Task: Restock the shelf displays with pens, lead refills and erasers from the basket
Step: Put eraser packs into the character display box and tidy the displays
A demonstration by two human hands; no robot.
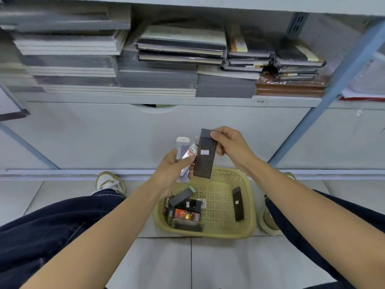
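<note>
yellow perforated plastic basket (248, 197) on the pale tiled floor (208, 257), in front of a crouching person: what is out of it, and what could go wrong? — desk

right hand (231, 147) pinches the top of a matt dark rectangular card box (205, 155) with a small white sticker, thumb in front, fingers curled behind, upright above the basket's far rim. left hand (170, 170) curls round a fan of slim clear plastic packets (187, 153), one labelled red and white, likely lead refills. the glossy sleeves overlap loosely; adding the box to that grip could, i judge, squeeze one out. — photographer

falling where? — desk

probably into the basket or onto hard tile, where rigid cases might crack. more flat dark boxes (183, 207) and an orange-printed pack (186, 214) lie heaped at its left; a slim dark box (237, 203) lies apart at right. the grey metal shelf (145, 99) above holds shrink-wrapped notebooks (181, 46) and no visible display slots, so misplaced stock is the other risk. — photographer
</note>
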